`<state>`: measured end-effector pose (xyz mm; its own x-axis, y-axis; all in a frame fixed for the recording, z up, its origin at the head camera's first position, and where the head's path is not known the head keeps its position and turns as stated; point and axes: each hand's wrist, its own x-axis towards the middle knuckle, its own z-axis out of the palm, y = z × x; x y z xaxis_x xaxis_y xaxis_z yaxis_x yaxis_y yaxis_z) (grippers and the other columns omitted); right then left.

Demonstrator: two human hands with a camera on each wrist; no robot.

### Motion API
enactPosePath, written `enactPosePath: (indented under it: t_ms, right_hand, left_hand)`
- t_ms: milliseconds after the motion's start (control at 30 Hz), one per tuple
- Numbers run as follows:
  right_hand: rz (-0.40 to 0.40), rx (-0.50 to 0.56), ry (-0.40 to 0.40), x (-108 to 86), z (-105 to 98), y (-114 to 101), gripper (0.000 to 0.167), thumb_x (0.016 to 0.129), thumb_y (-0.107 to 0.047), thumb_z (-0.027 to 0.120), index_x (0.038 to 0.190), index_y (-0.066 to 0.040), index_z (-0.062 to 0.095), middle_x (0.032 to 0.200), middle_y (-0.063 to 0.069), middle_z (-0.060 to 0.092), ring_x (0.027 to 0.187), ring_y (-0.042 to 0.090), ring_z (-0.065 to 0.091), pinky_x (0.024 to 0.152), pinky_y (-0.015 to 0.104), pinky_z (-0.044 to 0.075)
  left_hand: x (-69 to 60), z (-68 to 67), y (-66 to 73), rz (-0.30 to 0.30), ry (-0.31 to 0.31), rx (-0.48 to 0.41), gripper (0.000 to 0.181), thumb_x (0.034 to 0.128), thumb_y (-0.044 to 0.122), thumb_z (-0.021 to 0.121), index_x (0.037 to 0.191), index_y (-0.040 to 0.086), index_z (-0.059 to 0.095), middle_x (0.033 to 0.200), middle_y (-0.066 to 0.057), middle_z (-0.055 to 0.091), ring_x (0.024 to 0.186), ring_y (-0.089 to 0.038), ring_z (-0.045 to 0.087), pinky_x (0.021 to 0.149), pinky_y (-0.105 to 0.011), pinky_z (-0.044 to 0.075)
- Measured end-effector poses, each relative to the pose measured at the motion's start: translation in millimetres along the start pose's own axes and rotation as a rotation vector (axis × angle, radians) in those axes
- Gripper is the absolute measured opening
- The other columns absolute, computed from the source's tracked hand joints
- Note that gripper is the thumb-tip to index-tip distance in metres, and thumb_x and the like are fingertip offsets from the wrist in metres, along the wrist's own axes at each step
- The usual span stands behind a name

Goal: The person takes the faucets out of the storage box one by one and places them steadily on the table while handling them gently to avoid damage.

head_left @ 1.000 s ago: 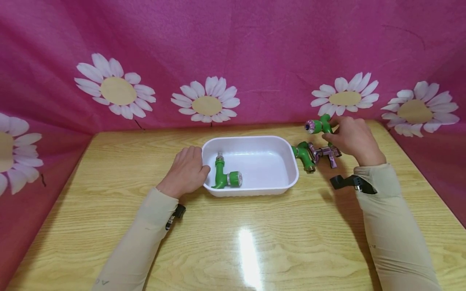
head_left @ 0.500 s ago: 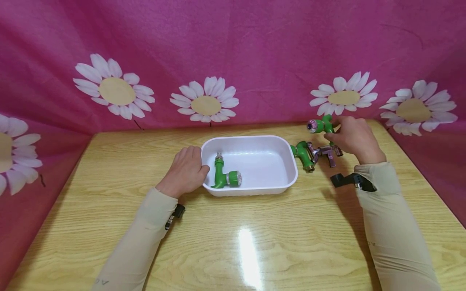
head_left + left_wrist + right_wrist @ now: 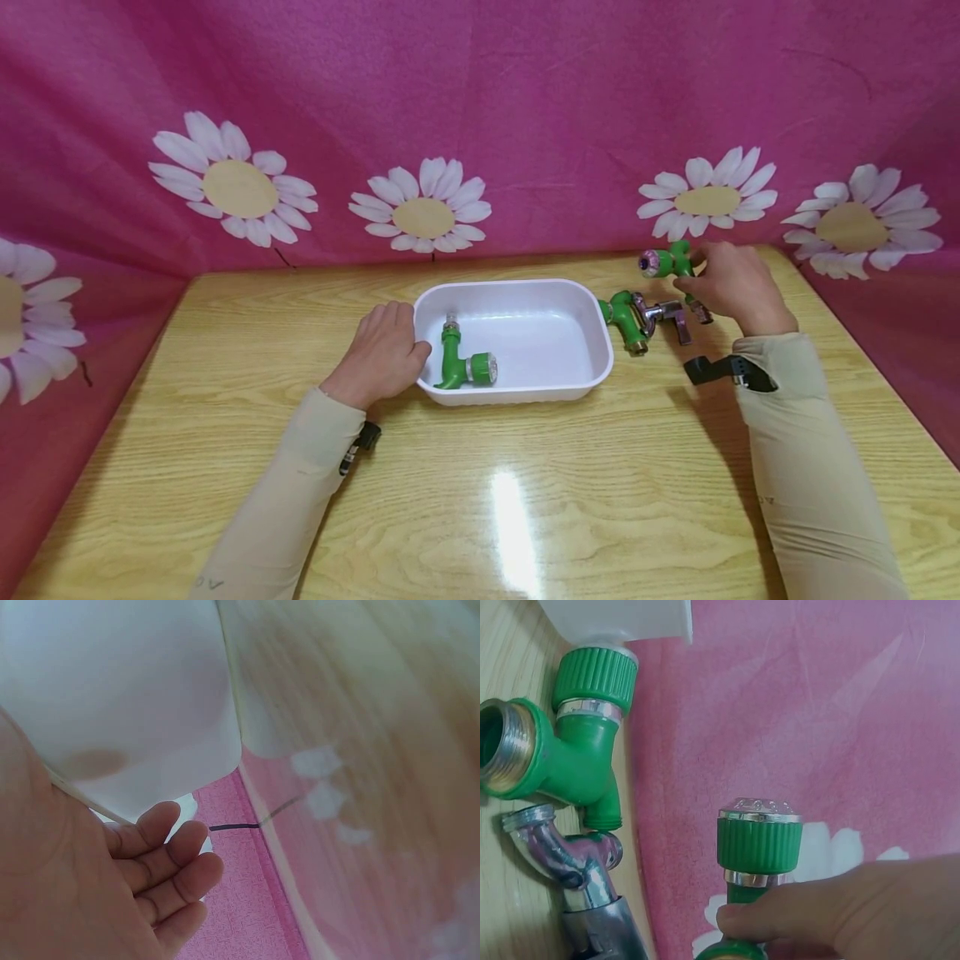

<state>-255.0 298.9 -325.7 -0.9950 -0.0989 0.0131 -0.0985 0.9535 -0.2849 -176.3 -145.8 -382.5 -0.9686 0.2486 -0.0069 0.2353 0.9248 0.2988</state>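
Note:
At the left end of a white plastic tub [image 3: 517, 395], my left hand [image 3: 378, 352] grips the rim; in the left wrist view its fingers [image 3: 180, 859] curl beside the tub wall. Inside the tub lies a green tap [image 3: 453, 360] with a clear-capped knob. My right hand [image 3: 738, 287] pinches another green tap [image 3: 662, 263] by its body, raised near the table's back right, knob pointing left. Just right of the tub lie a third green tap [image 3: 624, 323] and a chrome tap [image 3: 660, 312]. The right wrist view shows the held tap's ribbed knob [image 3: 759, 844] above my thumb.
A wooden table [image 3: 465, 500] carries everything, with a light reflection near its front. Behind it and at both sides hangs a pink cloth [image 3: 525, 125] printed with white daisies. The third tap's knob end touches or nearly touches the tub's right wall.
My right hand has shifted slightly right and down with the green tap, whose threaded end now shows clear of the chrome tap. The left hand and tub stay in place.

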Motion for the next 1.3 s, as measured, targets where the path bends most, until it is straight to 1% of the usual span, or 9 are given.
enactPosePath:
  t_ms: [233,467,767,1000,1100,1233,1300]
  right_hand:
    - [0.007,-0.028,-0.002,2.0,3,6,0.044,0.092,-0.023,0.070,0.120,0.009,0.066,0.121,0.033,0.067,0.100,0.047,0.060,0.080,0.054,0.045]
    - [0.032,-0.005,-0.021,3.8,6,13,0.042,0.091,-0.022,0.070,0.119,0.009,0.065,0.120,0.033,0.065,0.103,0.048,0.058,0.086,0.060,0.045]
    - [0.056,-0.002,-0.056,6.1,10,19,0.045,0.091,-0.024,0.072,0.118,0.012,0.064,0.110,0.032,0.066,0.100,0.047,0.058,0.086,0.060,0.046]
    - [0.089,-0.007,-0.092,7.8,13,24,0.051,0.091,-0.028,0.074,0.119,0.013,0.064,0.103,0.029,0.067,0.093,0.042,0.056,0.079,0.054,0.048]
    - [0.094,-0.008,-0.105,7.7,13,25,0.052,0.092,-0.029,0.073,0.120,0.014,0.063,0.105,0.030,0.066,0.094,0.042,0.056,0.079,0.054,0.048]
    - [0.096,-0.001,-0.118,7.4,14,26,0.053,0.092,-0.028,0.073,0.122,0.015,0.062,0.112,0.033,0.065,0.097,0.043,0.056,0.083,0.057,0.049]
    - [0.092,-0.007,-0.120,7.9,14,27,0.052,0.091,-0.027,0.074,0.121,0.015,0.062,0.110,0.032,0.066,0.095,0.043,0.057,0.082,0.057,0.049]
  left_hand:
    - [-0.4,0.0,-0.3,0.001,0.001,0.002,0.046,0.0968,0.026,0.048,0.128,-0.007,0.045,0.108,-0.015,0.050,0.102,-0.029,0.042,0.091,-0.041,0.036]
    - [-0.2,-0.5,0.2,0.001,0.005,-0.003,0.047,0.0970,0.026,0.048,0.129,-0.007,0.045,0.109,-0.015,0.050,0.103,-0.029,0.042,0.093,-0.042,0.037]
    - [0.1,0.1,-0.3,0.004,0.002,0.002,0.046,0.0966,0.026,0.049,0.128,-0.007,0.045,0.109,-0.015,0.049,0.103,-0.029,0.042,0.093,-0.042,0.037]
    - [0.1,-0.3,0.1,0.000,-0.002,0.006,0.047,0.0970,0.027,0.049,0.129,-0.007,0.045,0.109,-0.015,0.050,0.103,-0.029,0.042,0.093,-0.042,0.037]
    - [0.3,-0.1,-0.2,0.002,0.000,0.009,0.046,0.0970,0.026,0.049,0.129,-0.007,0.045,0.109,-0.015,0.050,0.103,-0.029,0.042,0.093,-0.042,0.037]
    - [0.0,0.2,-0.6,0.005,0.001,0.009,0.046,0.0966,0.026,0.049,0.129,-0.007,0.045,0.108,-0.015,0.049,0.102,-0.029,0.042,0.092,-0.041,0.036]
    - [-0.2,0.1,-0.6,0.011,0.008,0.011,0.046,0.0964,0.026,0.049,0.128,-0.007,0.045,0.108,-0.015,0.049,0.102,-0.029,0.042,0.091,-0.041,0.037]
